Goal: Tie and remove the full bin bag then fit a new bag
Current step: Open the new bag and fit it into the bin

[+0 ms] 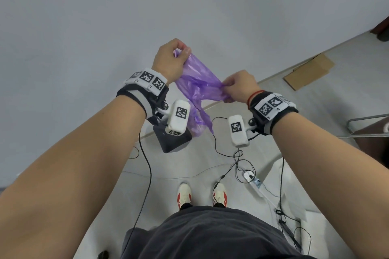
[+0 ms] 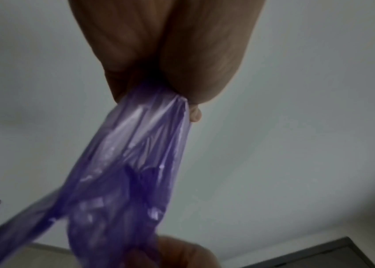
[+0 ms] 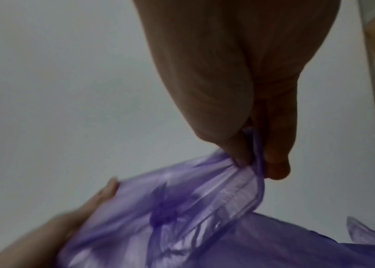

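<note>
Right, both my hands are up in front of the wall (image 1: 189,6), holding a thin purple bag (image 1: 196,82) in the air between them. Left hand (image 1: 171,60) is the higher one: thumb and fingers curled tight, pinching a bunched bit of the bag's top edge. The left wrist view shows the plastic gathered and coming out from between the closed fingers (image 2: 122,85). Right hand (image 1: 241,86) sits lower and nearer me, also pinching the bag, thumb against curled fingers; the right wrist view shows a folded strip of the rim caught between thumb and finger (image 3: 275,163). So both grips are closed on the bag, none open. The bag is stretched between the two hands, and the rest hangs down loose, partly behind the left wrist camera (image 1: 179,119).

Below it on the floor (image 1: 189,164) sits a dark bin (image 1: 175,140), close to the foot of the wall; whether the bag's tail touches it I cannot tell. My shoes (image 1: 185,194) stand on the floor further back. Black cables (image 1: 237,157) trail across the floor to a white power strip (image 1: 251,177). Flat cardboard (image 1: 308,71) lies on the floor by the wall, off to the right.
</note>
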`<state>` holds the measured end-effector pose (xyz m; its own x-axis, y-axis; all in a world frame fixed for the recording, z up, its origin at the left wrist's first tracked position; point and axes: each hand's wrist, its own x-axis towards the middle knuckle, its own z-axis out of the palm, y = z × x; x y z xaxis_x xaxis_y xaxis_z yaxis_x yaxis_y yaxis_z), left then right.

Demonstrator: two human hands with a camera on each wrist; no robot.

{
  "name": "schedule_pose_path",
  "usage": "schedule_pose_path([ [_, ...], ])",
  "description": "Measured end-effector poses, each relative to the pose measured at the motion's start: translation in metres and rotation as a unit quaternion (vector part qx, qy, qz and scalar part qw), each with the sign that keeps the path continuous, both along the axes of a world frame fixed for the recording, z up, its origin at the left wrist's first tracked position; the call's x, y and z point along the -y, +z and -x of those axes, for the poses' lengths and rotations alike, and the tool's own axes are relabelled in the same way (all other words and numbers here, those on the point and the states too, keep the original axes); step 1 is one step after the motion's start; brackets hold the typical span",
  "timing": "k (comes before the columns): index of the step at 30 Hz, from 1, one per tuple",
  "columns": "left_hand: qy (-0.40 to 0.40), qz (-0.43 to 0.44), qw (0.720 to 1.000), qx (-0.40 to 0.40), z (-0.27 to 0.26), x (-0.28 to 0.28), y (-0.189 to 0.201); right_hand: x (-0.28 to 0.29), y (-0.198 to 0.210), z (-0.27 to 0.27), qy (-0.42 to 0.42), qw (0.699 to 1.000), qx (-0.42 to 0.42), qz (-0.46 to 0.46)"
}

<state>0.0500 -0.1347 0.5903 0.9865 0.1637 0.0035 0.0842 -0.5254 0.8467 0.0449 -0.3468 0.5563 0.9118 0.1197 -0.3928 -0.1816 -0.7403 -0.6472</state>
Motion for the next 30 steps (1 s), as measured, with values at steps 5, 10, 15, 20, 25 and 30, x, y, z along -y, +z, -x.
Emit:
schedule_pose_path([
  [5, -0.065, -0.038, 0.994, -0.080, 0.009, -0.012, -0.001, 0.012, 0.005, -0.014, -0.113, 0.987, 0.055, -0.099],
  [10, -0.131, -0.161, 0.963, -0.174, 0.009, -0.012, -0.001, 0.000, 0.026, -0.015, -0.251, 0.868, 0.003, -0.429],
  [15, -0.045, -0.037, 0.980, -0.190, 0.007, -0.017, -0.009, 0.007, 0.026, -0.021, -0.316, 0.851, 0.047, -0.417],
  [20, 0.015, 0.325, 0.930, -0.174, 0.008, -0.016, -0.010, 0.019, 0.012, -0.023, -0.305, 0.890, 0.057, -0.334],
  [25, 0.018, 0.230, 0.966, -0.119, 0.003, -0.014, -0.013, 0.019, 0.004, -0.022, -0.283, 0.907, 0.040, -0.311],
  [30, -0.023, 0.103, 0.991, -0.083, 0.004, -0.016, -0.016, 0.024, 0.021, -0.020, -0.226, 0.920, -0.103, -0.303],
])
